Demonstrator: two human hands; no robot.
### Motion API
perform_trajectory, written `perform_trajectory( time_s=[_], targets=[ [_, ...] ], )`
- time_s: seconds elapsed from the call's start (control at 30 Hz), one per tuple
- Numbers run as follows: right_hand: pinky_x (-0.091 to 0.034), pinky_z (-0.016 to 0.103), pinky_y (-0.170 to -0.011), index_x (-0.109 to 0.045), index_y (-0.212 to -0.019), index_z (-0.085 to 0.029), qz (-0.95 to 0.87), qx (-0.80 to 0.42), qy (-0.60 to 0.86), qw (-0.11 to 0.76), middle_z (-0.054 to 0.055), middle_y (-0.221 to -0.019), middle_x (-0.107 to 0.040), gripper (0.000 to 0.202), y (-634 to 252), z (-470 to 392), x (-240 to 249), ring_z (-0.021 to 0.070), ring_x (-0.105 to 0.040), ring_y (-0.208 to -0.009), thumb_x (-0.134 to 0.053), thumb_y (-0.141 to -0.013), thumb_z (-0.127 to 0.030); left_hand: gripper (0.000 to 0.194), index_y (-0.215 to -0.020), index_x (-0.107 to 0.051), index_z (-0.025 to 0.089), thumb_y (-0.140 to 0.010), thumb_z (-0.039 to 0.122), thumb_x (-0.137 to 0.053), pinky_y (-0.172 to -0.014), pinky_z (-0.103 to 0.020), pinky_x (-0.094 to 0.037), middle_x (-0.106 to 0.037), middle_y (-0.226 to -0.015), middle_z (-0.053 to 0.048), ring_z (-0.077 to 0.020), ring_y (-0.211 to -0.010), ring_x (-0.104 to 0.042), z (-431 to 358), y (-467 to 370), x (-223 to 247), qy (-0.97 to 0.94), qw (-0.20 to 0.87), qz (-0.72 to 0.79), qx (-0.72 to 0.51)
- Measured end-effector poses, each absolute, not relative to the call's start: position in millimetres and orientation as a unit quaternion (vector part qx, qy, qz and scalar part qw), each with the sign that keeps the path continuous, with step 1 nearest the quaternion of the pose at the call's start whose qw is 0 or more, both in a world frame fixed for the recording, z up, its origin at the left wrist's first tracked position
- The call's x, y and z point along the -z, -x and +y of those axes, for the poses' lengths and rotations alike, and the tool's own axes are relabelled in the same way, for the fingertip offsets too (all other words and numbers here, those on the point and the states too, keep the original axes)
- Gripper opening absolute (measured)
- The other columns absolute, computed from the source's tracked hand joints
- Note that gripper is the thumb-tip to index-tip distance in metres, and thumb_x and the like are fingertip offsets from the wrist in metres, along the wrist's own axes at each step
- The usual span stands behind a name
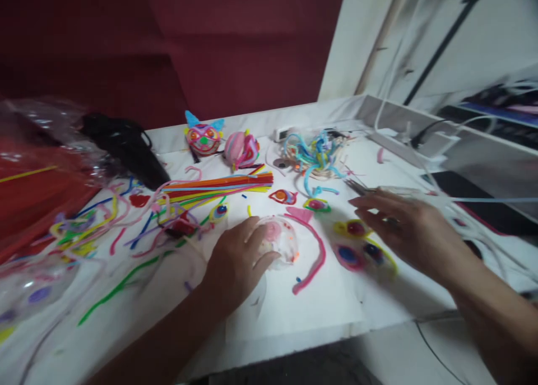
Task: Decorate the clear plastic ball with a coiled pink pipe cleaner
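Left hand (235, 256) is grasping a clear round piece (288, 242), right hand's (397, 219) grip unclear; plastic bag (46, 119) is lying left on white table (399, 298).

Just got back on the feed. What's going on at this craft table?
A person's left hand is on a clear round piece with a pink patch, and a pink fuzzy strip curves beside it. The right hand is by a metal-tipped tool; blur hides whether it's held. Loose eye-shaped pieces lie near that hand. Farther back are a bundle of colored strips and two decorated balls.
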State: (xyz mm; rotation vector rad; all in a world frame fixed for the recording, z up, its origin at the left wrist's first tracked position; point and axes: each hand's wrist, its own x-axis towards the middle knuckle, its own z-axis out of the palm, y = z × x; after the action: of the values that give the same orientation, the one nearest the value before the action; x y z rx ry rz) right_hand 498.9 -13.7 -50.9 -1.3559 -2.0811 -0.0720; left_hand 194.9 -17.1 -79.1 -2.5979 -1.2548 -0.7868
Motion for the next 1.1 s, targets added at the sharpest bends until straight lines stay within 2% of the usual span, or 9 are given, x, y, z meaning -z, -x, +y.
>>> perform_trajectory(
  time_s=[0.17,0.3,0.4,0.5,0.6,0.7,0.83,0.93,1.1],
  targets=[
    [-0.045,0.024,-0.042,-0.072,-0.087,-0.024,-0.671,0.123,0.665,0.303,0.004,-0.083,-0.073,0.043,-571.0,-56.1,51.1,0.0144,-0.062,-0.047,-0.047,-0.089,-0.059,0.071,-0.127,-0.045,0.018,-0.069,0.043,-0.076,-0.09,-0.044,-0.055,-0.064,-0.122,-0.013,-0.0305,-0.11,-0.064,-8.1,-194.1,79.1,0.809,-0.073,-0.542,0.216],
    [-0.048,0.029,-0.043,-0.073,-0.093,-0.028,-0.658,0.09,0.702,0.256,0.002,-0.091,-0.073,0.054,-596.2,-81.7,71.4,0.0153,-0.061,-0.044,-0.042,-0.085,-0.072,0.095,-0.133,-0.041,0.016,-0.053,0.043,-0.084,-0.097,-0.048,-0.051,-0.06,-0.128,-0.017,-0.0359,-0.118,-0.059,-0.1,-191.9,84.6,0.811,-0.106,-0.551,0.167],
    [-0.056,0.036,-0.055,-0.071,-0.102,-0.024,-0.671,0.106,0.697,0.229,0.008,-0.101,-0.072,0.054,-598.3,-87.3,85.5,0.0237,-0.069,-0.065,-0.04,-0.089,-0.067,0.101,-0.137,-0.037,0.017,-0.05,0.04,-0.083,-0.098,-0.05,-0.05,-0.06,-0.13,-0.016,-0.0366,-0.119,-0.058,3.9,-190.4,91.4,0.826,-0.084,-0.53,0.173],
    [-0.057,0.043,-0.075,-0.069,-0.108,-0.019,-0.697,0.114,0.684,0.183,0.014,-0.109,-0.069,0.046,-599.0,-82.7,95.1,0.0321,-0.067,-0.094,-0.041,-0.093,-0.052,0.101,-0.139,-0.034,0.02,-0.051,0.037,-0.081,-0.092,-0.048,-0.054,-0.062,-0.126,-0.015,-0.0365,-0.112,-0.063,5.0,-191.4,94.7,0.828,-0.081,-0.521,0.192],
    [-0.057,0.042,-0.073,-0.067,-0.113,-0.019,-0.712,0.096,0.682,0.135,0.015,-0.112,-0.066,0.036,-600.5,-76.5,98.9,0.0313,-0.067,-0.091,-0.046,-0.091,-0.039,0.1,-0.14,-0.03,0.023,-0.053,0.035,-0.078,-0.08,-0.047,-0.058,-0.065,-0.119,-0.014,-0.0383,-0.104,-0.066,4.7,-193.3,95.6,0.828,-0.082,-0.508,0.22],
    [-0.056,0.041,-0.067,-0.066,-0.116,-0.021,-0.704,0.101,0.69,0.131,0.014,-0.11,-0.067,0.036,-601.6,-74.9,94.5,0.0308,-0.067,-0.088,-0.046,-0.09,-0.037,0.101,-0.142,-0.026,0.024,-0.055,0.034,-0.076,-0.076,-0.048,-0.058,-0.064,-0.121,-0.014,-0.0395,-0.101,-0.067,5.3,-193.9,97.3,0.821,-0.087,-0.513,0.236],
    [-0.052,0.042,-0.068,-0.067,-0.112,-0.019,-0.654,0.136,0.73,0.141,0.014,-0.109,-0.065,0.042,-609.2,-72.4,77.9,0.0328,-0.065,-0.091,-0.037,-0.095,-0.043,0.102,-0.144,-0.024,0.025,-0.056,0.032,-0.076,-0.085,-0.047,-0.057,-0.059,-0.13,-0.014,-0.0371,-0.109,-0.064,7.7,-191.4,100.8,0.813,-0.089,-0.513,0.262],
    [-0.05,0.04,-0.074,-0.065,-0.115,-0.014,-0.637,0.132,0.748,0.134,0.016,-0.113,-0.064,0.044,-619.9,-60.4,68.7,0.0324,-0.063,-0.097,-0.04,-0.095,-0.044,0.102,-0.145,-0.025,0.025,-0.057,0.034,-0.076,-0.093,-0.044,-0.055,-0.056,-0.135,-0.012,-0.0343,-0.117,-0.061,8.9,-189.2,102.7,0.822,-0.076,-0.496,0.271],
    [-0.047,0.034,-0.062,-0.066,-0.113,-0.013,-0.635,0.085,0.761,0.101,0.016,-0.094,-0.07,0.04,-628.7,-30.6,73.4,0.0286,-0.067,-0.076,-0.055,-0.09,-0.043,0.099,-0.143,-0.028,0.021,-0.058,0.033,-0.076,-0.097,-0.041,-0.054,-0.057,-0.135,-0.012,-0.0321,-0.119,-0.06,8.6,-190.6,102.0,0.821,-0.059,-0.497,0.274]
  ],
)
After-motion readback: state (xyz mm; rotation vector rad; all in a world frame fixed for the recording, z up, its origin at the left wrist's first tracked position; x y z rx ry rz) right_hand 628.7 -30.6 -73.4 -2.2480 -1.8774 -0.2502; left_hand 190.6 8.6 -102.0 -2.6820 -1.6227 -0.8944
